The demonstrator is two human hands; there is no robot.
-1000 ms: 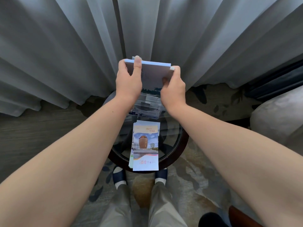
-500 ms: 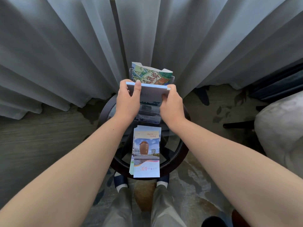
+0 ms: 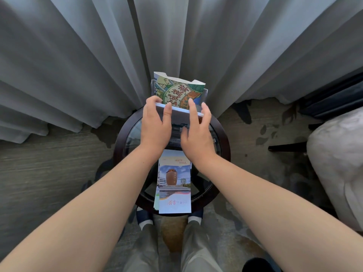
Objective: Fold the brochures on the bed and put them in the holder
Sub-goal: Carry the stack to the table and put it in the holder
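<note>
Seating folded brochures squarely into front pocket of holder, centre frame on bench; pinching top edge with left hand, guiding with spread right hand; press down evenly, avoid tipping holder.

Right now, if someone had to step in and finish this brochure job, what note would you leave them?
Left hand: pinches the top edge of the blue-edged batch, thumb in front.
Right hand: open, fingers spread at the batch's right end; contact unclear.
Done: the batch stands in the clear holder, in front of a green illustrated brochure; whether it is fully seated is hidden.
Left: the stack of folded brochures on the round glass table is not yet in the holder.
</note>
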